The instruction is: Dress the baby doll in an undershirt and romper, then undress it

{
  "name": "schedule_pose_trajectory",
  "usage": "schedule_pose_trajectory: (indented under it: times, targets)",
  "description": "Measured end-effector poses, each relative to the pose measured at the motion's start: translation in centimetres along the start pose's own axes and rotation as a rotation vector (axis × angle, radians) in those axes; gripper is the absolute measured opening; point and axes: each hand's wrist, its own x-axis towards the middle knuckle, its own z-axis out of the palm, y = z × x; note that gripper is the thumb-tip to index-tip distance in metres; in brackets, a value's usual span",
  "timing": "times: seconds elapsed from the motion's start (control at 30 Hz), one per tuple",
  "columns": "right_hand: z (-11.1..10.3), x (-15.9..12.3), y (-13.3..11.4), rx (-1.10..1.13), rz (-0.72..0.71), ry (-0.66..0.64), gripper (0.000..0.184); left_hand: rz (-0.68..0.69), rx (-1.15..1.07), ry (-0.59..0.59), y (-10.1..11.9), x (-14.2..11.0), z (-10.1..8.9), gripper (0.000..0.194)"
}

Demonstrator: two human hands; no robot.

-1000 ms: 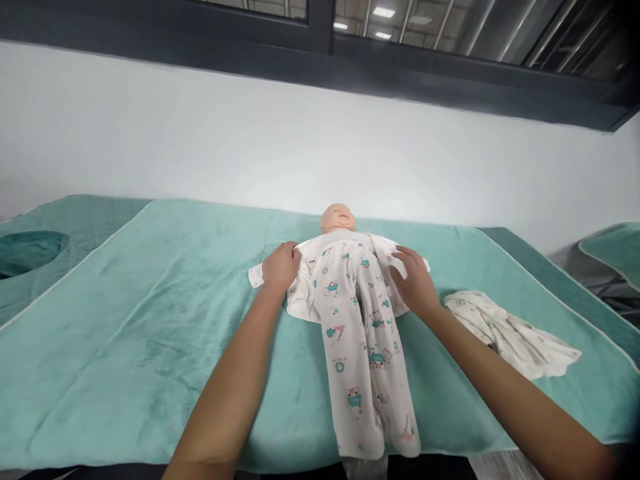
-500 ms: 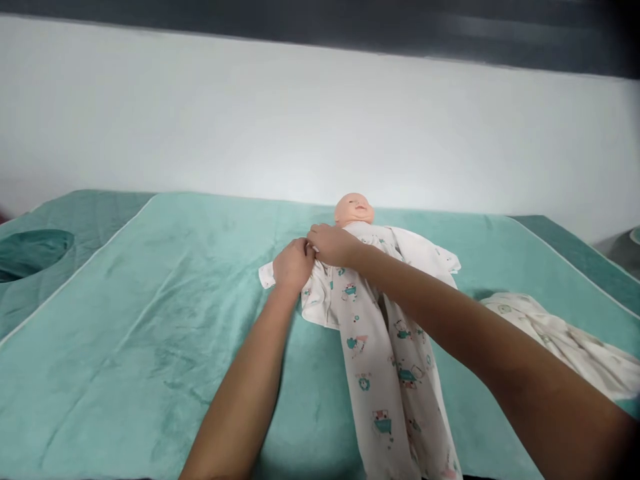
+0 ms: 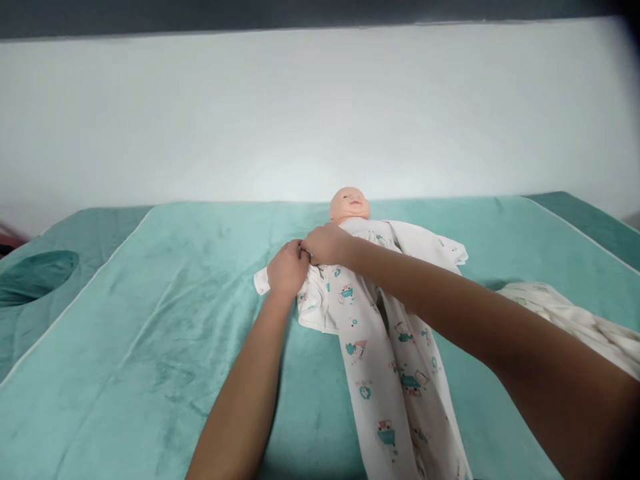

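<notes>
Smooth white wall (image 3: 320, 113) rises behind the peach-coloured, bald, smooth-surfaced doll (image 3: 349, 203); dark grey flat band (image 3: 250, 17) runs high above it. Teal plush cover with pale edging (image 3: 150, 387) spreads under the doll and out to both sides; darker teal quilted section (image 3: 25, 340) well off on the person's left of the doll, with an oval recess (image 3: 37, 277) in it. White cotton trousers printed with small teal and pink figures (image 3: 357, 373) lie full length over the doll's front, legs toward the person, partly under the crossing right forearm. White long-sleeved top with a sparse print (image 3: 423, 241) is spread just below the doll's head, sleeves out to either side, trousers on top of it. Crumpled off-white patterned cloth (image 3: 550, 303) to the person's right of the doll, apart from it, half covered by the same forearm. Left hand (image 3: 289, 268) curled, mostly closed, over the top's sleeve at the doll's side, cuff showing beyond it. Right hand (image 3: 325, 245) bent inward near the doll's neck, fingers drawn in, meeting the left; cannot tell what either pinches.
</notes>
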Motion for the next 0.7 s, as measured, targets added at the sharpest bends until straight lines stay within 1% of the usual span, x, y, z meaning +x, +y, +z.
schedule_pose_trajectory:
  times: [0.1,0.2,0.27,0.33,0.43,0.53,0.63,0.7]
  targets:
    - [-0.6,-0.8,0.3,-0.039,-0.036,0.017,0.022,0.040,-0.104,0.037,-0.3,0.0,-0.1,0.031]
    - [-1.6,-2.0,1.1,-0.090,-0.056,0.021,0.030,0.087,-0.234,0.111,-0.9,-0.1,-0.1,0.033]
    - [-2.3,-2.7,1.9,-0.130,-0.039,0.031,0.032,0.119,-0.293,0.143,-1.4,-0.3,0.0,0.035]
    - [-3.1,-3.5,2.7,-0.158,-0.004,0.034,0.030,0.137,-0.316,0.135,-1.8,-0.6,0.1,0.036]
    - [-4.0,-4.5,3.9,-0.155,0.053,0.047,0.030,0.125,-0.267,0.083,-2.2,-1.0,0.2,0.038]
    - [-4.3,-5.4,4.4,-0.115,0.065,0.090,0.031,0.126,-0.157,0.036,-2.3,-1.7,0.1,0.042]
    - [-3.8,-5.7,4.2,-0.064,0.053,0.121,0.035,0.139,-0.060,0.031,-2.2,-2.3,-0.1,0.045]
    - [-2.9,-5.4,3.6,-0.011,0.047,0.137,0.037,0.147,-0.028,0.051,-2.2,-2.5,-0.3,0.045]
